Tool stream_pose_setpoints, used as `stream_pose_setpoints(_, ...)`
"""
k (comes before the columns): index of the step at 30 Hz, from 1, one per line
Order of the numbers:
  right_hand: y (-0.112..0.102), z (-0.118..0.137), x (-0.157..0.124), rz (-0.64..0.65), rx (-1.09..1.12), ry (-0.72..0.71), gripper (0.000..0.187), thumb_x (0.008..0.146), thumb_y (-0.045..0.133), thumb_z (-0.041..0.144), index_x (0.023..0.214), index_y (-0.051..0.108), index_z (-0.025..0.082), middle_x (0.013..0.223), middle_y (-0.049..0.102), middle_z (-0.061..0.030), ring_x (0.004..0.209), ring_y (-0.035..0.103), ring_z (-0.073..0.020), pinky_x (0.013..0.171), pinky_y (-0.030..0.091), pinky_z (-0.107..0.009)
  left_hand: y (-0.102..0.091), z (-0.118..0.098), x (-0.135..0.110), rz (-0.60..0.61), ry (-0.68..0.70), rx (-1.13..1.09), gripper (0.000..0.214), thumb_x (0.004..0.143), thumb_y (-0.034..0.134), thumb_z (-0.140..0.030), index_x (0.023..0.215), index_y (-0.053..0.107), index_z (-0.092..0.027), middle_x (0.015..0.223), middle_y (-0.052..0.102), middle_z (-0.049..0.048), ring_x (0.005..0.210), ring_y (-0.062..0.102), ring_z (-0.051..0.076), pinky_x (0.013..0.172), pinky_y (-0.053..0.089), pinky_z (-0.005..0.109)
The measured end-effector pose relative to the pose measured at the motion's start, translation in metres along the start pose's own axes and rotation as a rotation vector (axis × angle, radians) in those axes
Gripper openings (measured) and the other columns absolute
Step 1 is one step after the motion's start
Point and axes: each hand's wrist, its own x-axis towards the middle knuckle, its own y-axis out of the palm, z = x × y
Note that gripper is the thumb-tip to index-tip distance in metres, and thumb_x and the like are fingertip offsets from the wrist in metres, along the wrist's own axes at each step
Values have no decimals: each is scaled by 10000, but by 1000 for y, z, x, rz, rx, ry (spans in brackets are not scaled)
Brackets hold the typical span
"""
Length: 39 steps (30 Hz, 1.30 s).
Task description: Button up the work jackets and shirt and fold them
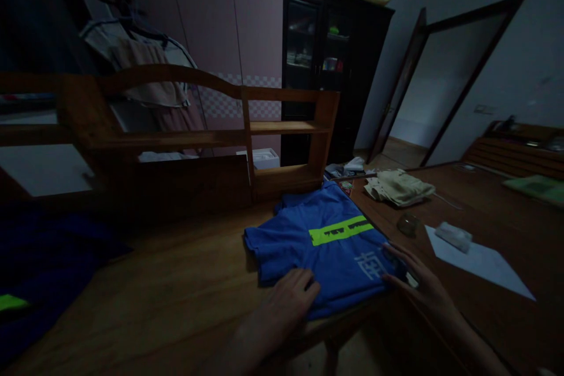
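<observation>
A blue short-sleeved T-shirt (326, 270) with a bright yellow-green stripe and pale lettering lies partly folded on the wooden tabletop (185, 270). My left hand (293, 296) is closed at the shirt's near left edge, its fingers curled against the cloth. At the right edge of the shirt, my right hand (416, 279) touches the fabric with thumb and fingers apart. Another dark blue garment (48, 270) with a yellow-green patch lies at the far left.
A wooden shelf unit (291, 127) borders the tabletop behind the shirt. On the darker surface to the right are folded beige cloth (399, 186), a small glass jar (408, 224), white paper (489, 264) and a pale packet (453, 236). Clothes hang at back left.
</observation>
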Motion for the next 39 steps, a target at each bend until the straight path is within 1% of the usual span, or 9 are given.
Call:
stream_pose_setpoints(4,-5,-8,-6,43,32,2,552,840,586,439,1358,440,313,1340,477,-90,1218,502,-267,984,464,-393,-2,-2,-4,-7,2,-4,216,864,469,-55,995,534,-214,1045,581,56,1009,534,221,918,423,350)
stream_pose_setpoints(10,-7,-9,-11,55,-63,35,456,894,433,319,1347,448,366,1235,550,-59,1046,617,-232,810,546,-333,11,-10,-18,20,-40,-20,244,836,452,-28,983,544,-201,1024,592,59,988,534,214,1019,338,380)
stream_pose_setpoints(14,-14,1,-13,43,-197,30,512,869,437,300,1376,415,364,1272,542,-61,1047,613,-257,814,539,-382,-7,-8,-29,-9,-86,-183,101,818,587,-244,912,554,-223,989,596,36,987,535,217,991,346,374)
stream_pose_setpoints(18,-27,29,3,-27,-293,-100,561,827,493,340,1383,422,318,1324,507,-69,1211,491,-303,987,425,-482,-45,30,-2,-112,-178,-350,302,864,487,-508,835,577,-221,922,596,40,881,551,196,811,411,305)
stream_pose_setpoints(21,-28,62,32,-113,-308,-100,532,886,440,353,1411,384,289,1391,450,-58,1282,419,-271,1063,355,-452,-51,82,40,-341,-327,-202,368,868,470,-517,977,599,-190,1034,583,91,1005,514,240,906,364,346)
stream_pose_setpoints(25,-7,97,93,-100,-350,-110,502,953,361,414,1433,350,268,1475,349,-53,1334,351,-234,1111,290,-399,-27,135,78,-299,-531,-107,467,777,577,-571,936,650,-138,1007,601,137,1018,504,282,918,362,371)
stream_pose_setpoints(31,55,94,187,98,-433,-45,576,959,316,505,1465,281,233,1540,220,-79,1393,238,-240,1116,237,-415,-2,151,67,-294,-635,-78,389,917,398,-468,1043,623,-177,1012,652,125,982,590,240,825,399,309)
stream_pose_setpoints(34,82,90,204,147,-462,9,553,963,312,497,1448,314,231,1519,278,-97,1396,229,-246,1110,199,-476,-4,154,51,-280,-703,-50,418,921,354,-516,1046,598,-200,970,675,134,930,632,253,757,407,310)
stream_pose_setpoints(39,107,84,198,63,-525,-9,526,955,363,448,1437,336,236,1527,252,-104,1412,171,-268,1108,97,-548,-14,162,20,-249,-782,-11,474,863,424,-592,997,611,-178,936,678,173,944,634,310,775,407,359)
